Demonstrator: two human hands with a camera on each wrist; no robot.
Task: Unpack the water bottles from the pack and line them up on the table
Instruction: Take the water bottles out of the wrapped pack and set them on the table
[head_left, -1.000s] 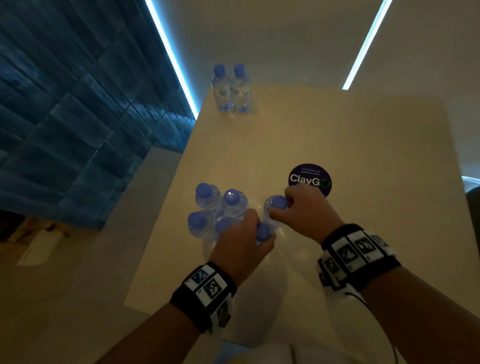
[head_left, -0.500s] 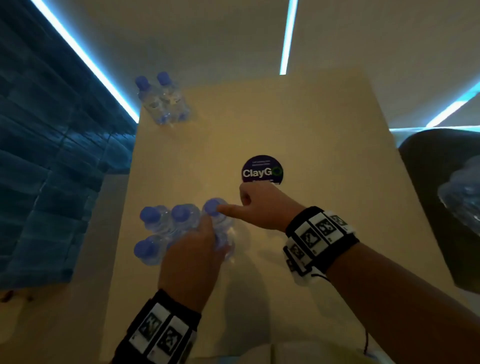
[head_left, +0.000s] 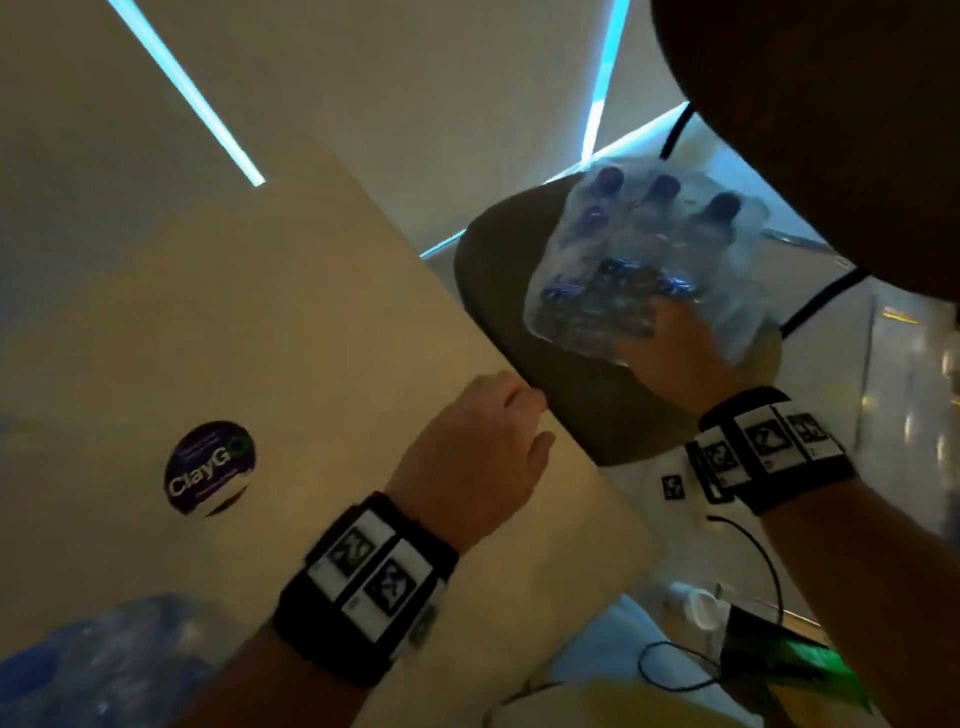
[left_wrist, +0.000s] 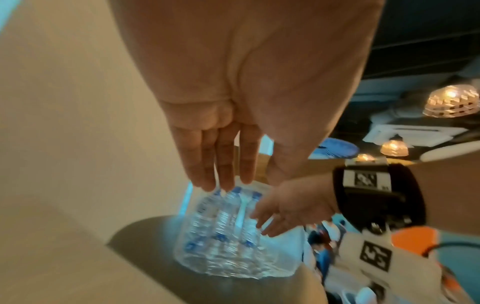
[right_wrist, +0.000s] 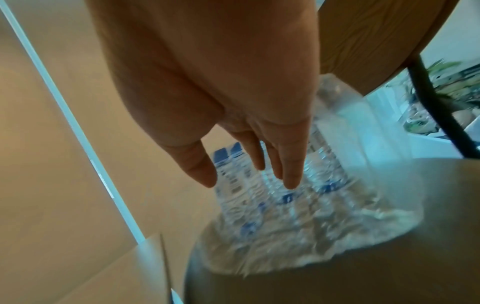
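Note:
A shrink-wrapped pack of water bottles (head_left: 644, 270) with blue caps stands on a dark chair seat (head_left: 597, 410) to the right of the table. My right hand (head_left: 670, 348) reaches its near side, and the straight fingers (left_wrist: 267, 222) touch the wrap without closing on it. My left hand (head_left: 493, 441) hovers over the table's right edge, short of the pack, with fingers (left_wrist: 223, 170) straight and nothing in it. In the right wrist view the pack (right_wrist: 280, 205) lies just beyond my fingertips. Loose bottles (head_left: 104, 660) show as a blur at the lower left on the table.
The beige table (head_left: 234, 322) carries a round purple ClayGo sticker (head_left: 210, 467). A wooden chair back (head_left: 831, 130) on black legs rises behind the pack. Cables and a green object (head_left: 779, 660) lie low at the right.
Both hands have left the bottles grouped on the table and swung right toward the chair. The head view turned right, bringing the wrapped pack into view, with the right hand touching it.

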